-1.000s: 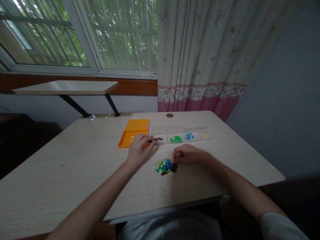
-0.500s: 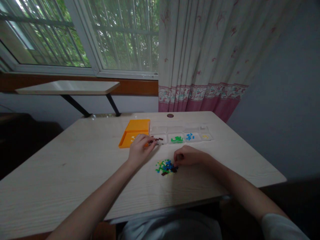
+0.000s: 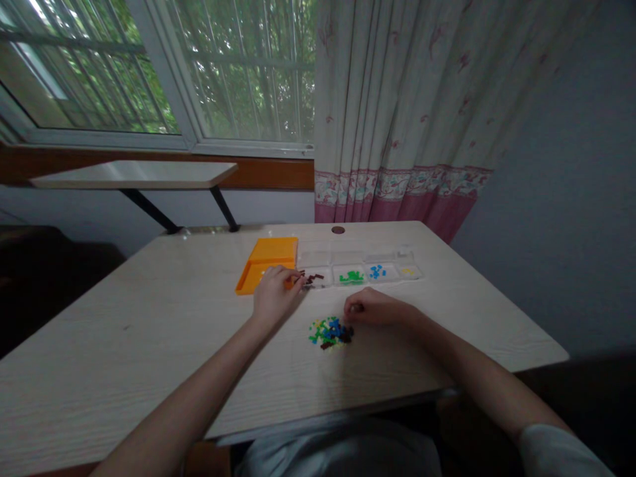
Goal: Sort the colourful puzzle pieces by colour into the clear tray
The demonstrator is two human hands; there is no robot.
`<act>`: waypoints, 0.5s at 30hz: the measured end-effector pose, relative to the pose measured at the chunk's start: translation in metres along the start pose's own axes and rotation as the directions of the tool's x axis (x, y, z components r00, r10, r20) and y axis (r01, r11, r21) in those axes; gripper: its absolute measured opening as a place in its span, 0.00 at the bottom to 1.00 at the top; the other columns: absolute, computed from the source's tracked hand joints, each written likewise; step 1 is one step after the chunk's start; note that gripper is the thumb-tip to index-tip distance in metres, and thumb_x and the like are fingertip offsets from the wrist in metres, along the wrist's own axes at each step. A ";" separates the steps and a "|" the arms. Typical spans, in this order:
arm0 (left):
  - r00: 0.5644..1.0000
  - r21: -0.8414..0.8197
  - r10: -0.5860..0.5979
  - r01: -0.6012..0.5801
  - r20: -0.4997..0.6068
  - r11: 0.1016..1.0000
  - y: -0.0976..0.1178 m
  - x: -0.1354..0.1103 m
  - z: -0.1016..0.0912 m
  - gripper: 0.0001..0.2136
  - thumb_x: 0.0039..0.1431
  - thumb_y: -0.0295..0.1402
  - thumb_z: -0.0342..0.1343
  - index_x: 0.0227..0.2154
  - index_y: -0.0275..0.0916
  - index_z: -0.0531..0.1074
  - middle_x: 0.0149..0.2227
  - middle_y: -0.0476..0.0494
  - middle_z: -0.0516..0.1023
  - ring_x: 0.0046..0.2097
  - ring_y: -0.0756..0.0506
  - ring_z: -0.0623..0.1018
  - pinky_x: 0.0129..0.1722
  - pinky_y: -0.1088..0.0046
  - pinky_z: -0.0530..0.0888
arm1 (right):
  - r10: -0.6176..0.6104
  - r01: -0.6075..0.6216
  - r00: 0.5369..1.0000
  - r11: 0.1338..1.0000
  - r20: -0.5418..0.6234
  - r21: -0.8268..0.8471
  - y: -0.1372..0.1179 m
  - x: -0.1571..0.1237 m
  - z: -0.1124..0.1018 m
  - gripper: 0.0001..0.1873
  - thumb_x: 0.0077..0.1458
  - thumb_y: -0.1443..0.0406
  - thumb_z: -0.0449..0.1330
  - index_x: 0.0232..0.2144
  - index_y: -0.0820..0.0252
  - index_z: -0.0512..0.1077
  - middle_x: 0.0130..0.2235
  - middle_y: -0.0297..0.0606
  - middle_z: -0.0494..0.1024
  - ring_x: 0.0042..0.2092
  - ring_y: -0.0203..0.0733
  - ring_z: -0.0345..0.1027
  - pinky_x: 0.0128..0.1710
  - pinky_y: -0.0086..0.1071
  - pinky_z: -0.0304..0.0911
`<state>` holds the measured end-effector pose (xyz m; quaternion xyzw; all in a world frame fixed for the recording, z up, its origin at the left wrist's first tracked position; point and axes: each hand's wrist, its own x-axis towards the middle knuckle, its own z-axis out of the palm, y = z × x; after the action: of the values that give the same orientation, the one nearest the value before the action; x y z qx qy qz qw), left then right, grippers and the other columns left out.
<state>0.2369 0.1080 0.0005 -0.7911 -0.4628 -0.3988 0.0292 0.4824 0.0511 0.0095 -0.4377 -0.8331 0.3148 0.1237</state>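
A small pile of mixed coloured bits [image 3: 330, 332] lies on the pale wooden table [image 3: 149, 344]. My right hand [image 3: 373, 308] rests just right of the pile, fingers curled in a pinch; what it holds is too small to name. My left hand [image 3: 275, 293] reaches to the clear compartment tray [image 3: 360, 258], fingers closed at the cell with dark brown bits [image 3: 312, 279]. Other cells hold green bits [image 3: 351, 276], blue bits [image 3: 377, 271] and yellow bits [image 3: 407, 270].
An orange lid or tray [image 3: 266, 260] lies left of the clear tray, by my left hand. A round cable hole [image 3: 338, 230] is at the table's far edge. Behind stand a narrow shelf [image 3: 134, 173], a window and a curtain [image 3: 397, 106].
My left hand has drawn slightly back from the brown cell. My right hand stays curled beside the pile with only small finger shifts.
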 end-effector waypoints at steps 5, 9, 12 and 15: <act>0.999 0.048 0.010 -0.008 -0.037 0.999 -0.011 0.005 0.006 0.10 0.54 0.39 0.52 0.29 0.40 0.74 0.30 0.44 0.73 0.36 0.44 0.71 0.32 0.71 0.67 | 0.095 -0.078 0.991 0.983 -0.097 0.165 0.004 0.006 0.005 0.14 0.49 0.57 0.57 0.28 0.65 0.72 0.18 0.28 0.63 0.21 0.28 0.52 0.20 0.22 0.45; 0.999 -0.086 0.049 -0.047 0.020 0.995 0.001 0.003 0.002 0.08 0.54 0.36 0.53 0.30 0.39 0.74 0.31 0.44 0.73 0.36 0.45 0.71 0.35 0.70 0.68 | 0.160 -0.080 0.973 0.911 -0.169 0.404 0.005 0.015 0.011 0.17 0.47 0.54 0.58 0.27 0.65 0.71 0.18 0.27 0.61 0.20 0.27 0.50 0.20 0.23 0.43; 0.979 -0.220 0.190 -0.169 0.075 0.961 0.020 -0.003 0.000 0.06 0.53 0.34 0.54 0.31 0.39 0.73 0.31 0.44 0.73 0.37 0.46 0.71 0.36 0.69 0.68 | 0.212 -0.047 0.953 0.811 -0.218 0.583 0.004 0.023 0.015 0.22 0.43 0.50 0.59 0.27 0.65 0.71 0.21 0.30 0.66 0.23 0.28 0.55 0.22 0.23 0.48; 0.958 -0.304 0.274 -0.238 0.081 0.922 0.037 -0.010 0.001 0.07 0.52 0.35 0.56 0.32 0.38 0.73 0.31 0.43 0.72 0.37 0.46 0.71 0.37 0.69 0.69 | 0.296 -0.050 0.924 0.722 -0.243 0.690 0.001 0.027 0.018 0.24 0.39 0.47 0.60 0.27 0.64 0.69 0.20 0.28 0.65 0.22 0.28 0.54 0.21 0.24 0.48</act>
<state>0.2634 0.0801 0.0052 -0.8634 -0.2922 -0.4064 -0.0640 0.4590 0.0657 -0.0066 -0.4873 -0.5840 0.5245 0.3826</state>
